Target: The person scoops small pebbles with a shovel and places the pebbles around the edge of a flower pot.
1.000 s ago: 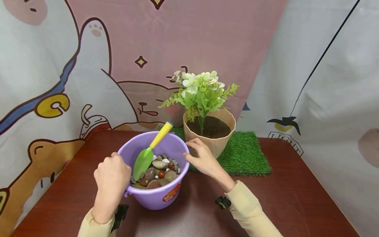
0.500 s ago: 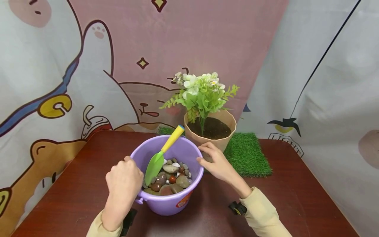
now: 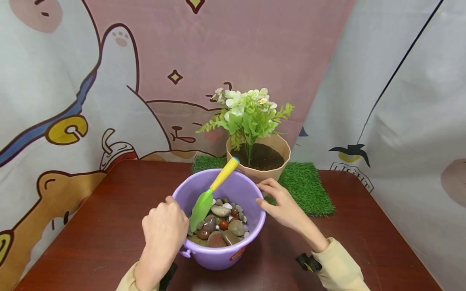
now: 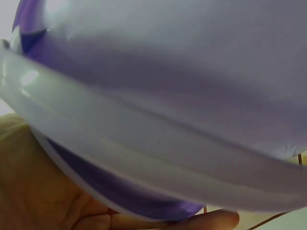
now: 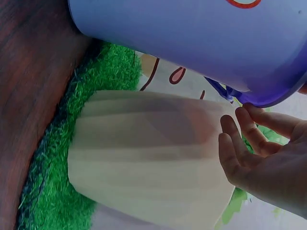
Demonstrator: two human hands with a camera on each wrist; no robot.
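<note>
A purple bucket [image 3: 251,238] stands in the middle of the head view, with several smooth stones [image 3: 221,226] inside. A garden trowel [image 3: 214,190], green-bladed and yellow-handled, leans in it. My left hand [image 3: 165,224] grips the bucket's left side at the rim; in the left wrist view the rim [image 4: 144,148] hides part of that hand. On the right side, the thumb of my right hand [image 3: 285,206] lies over the rim while its index finger touches just beneath it, as the right wrist view shows. The other right fingers are loosely bent beside the bucket.
A beige flowerpot [image 3: 269,175] with dark soil and a white-flowered plant [image 3: 251,113] stands close behind the bucket. It rests on a green turf mat [image 3: 309,194]. The brown table [image 3: 120,202] meets a cartoon-printed cloth [image 3: 273,48] at the back.
The bucket, with stones and trowel in it, has shifted right and slightly toward me. Both hands have moved along with it, keeping their places at its rim. The flowerpot has stayed put.
</note>
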